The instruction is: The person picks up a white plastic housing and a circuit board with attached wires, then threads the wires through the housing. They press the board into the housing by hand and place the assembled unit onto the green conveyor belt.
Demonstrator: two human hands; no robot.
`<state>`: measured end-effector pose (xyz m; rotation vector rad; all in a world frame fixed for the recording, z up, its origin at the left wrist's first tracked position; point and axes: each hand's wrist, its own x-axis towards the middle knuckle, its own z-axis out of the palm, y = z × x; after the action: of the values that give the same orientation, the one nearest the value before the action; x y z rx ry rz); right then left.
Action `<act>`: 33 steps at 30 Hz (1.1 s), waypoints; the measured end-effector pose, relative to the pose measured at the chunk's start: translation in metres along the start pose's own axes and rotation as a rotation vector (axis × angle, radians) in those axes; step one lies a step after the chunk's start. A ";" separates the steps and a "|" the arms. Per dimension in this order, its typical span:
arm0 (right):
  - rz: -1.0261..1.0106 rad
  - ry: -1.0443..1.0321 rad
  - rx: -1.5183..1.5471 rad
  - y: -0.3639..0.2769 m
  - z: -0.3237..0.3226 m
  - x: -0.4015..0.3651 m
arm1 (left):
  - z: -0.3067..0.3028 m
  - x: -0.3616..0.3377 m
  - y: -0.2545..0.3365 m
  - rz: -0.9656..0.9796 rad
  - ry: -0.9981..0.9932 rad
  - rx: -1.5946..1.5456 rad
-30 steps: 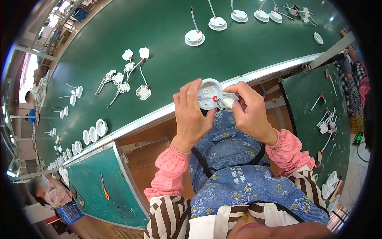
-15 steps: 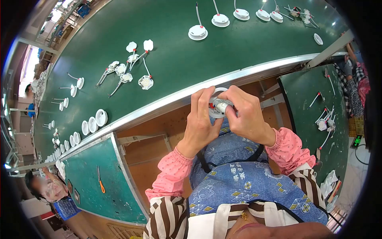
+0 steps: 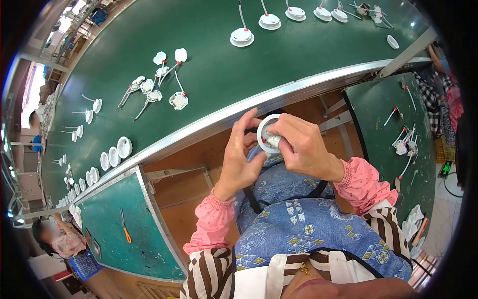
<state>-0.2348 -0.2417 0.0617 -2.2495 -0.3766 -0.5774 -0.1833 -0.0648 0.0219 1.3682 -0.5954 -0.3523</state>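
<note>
A round white housing [image 3: 271, 119] is held above my lap, just in front of the table's metal edge. My right hand [image 3: 301, 144] grips it, with fingers and thumb closed around a pale part at its opening; a bit of red shows inside. Beside it on the left, my left hand [image 3: 244, 152] is open, fingers and thumb spread around the housing's left side. Whether those fingertips touch the rim is hard to tell.
On the green table [image 3: 209, 74] lie wired octagonal boards [image 3: 179, 100], finished-looking white discs with wires [image 3: 242, 37] and a row of white rings [image 3: 124, 147]. Orange-handled scissors [image 3: 127, 235] rest on the left side table. Other people [image 3: 67, 243] are at far left and right.
My left hand's fingers have opened and moved left, off the housing's front. The housing has turned slightly in my right hand. The whole view has shifted a little.
</note>
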 end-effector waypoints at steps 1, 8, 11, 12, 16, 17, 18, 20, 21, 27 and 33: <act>0.002 -0.016 0.017 0.000 -0.001 -0.001 | -0.004 -0.002 -0.002 -0.045 -0.010 -0.056; 0.001 -0.029 0.073 0.002 -0.004 -0.007 | -0.013 -0.004 -0.007 -0.094 -0.119 0.256; 0.056 -0.085 0.068 0.003 -0.012 -0.010 | -0.017 -0.006 -0.007 -0.108 -0.164 0.265; 0.085 -0.127 0.065 0.008 -0.018 -0.011 | -0.017 -0.007 -0.008 -0.085 -0.163 0.249; -0.010 -0.164 -0.037 -0.004 -0.033 -0.001 | -0.013 -0.015 -0.006 -0.074 -0.121 0.229; -0.045 -0.209 -0.051 -0.007 -0.035 0.001 | -0.009 -0.018 -0.003 -0.074 -0.130 0.233; -0.058 -0.252 -0.020 -0.007 -0.030 -0.003 | -0.005 -0.021 0.002 -0.076 -0.146 0.235; -0.088 -0.337 0.043 -0.004 -0.018 -0.009 | 0.000 -0.022 0.013 -0.089 -0.187 0.248; -0.053 -0.390 0.053 -0.004 -0.020 -0.007 | -0.001 -0.023 0.019 -0.101 -0.208 0.260; 0.133 -0.480 0.418 -0.003 -0.013 -0.006 | -0.015 -0.037 0.025 -0.105 -0.236 0.242; 0.217 -0.484 0.502 -0.006 -0.008 -0.005 | -0.019 -0.052 0.027 -0.161 -0.205 0.159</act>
<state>-0.2443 -0.2440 0.0673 -1.8806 -0.4486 0.1745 -0.2164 -0.0154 0.0366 1.5485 -0.6958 -0.5904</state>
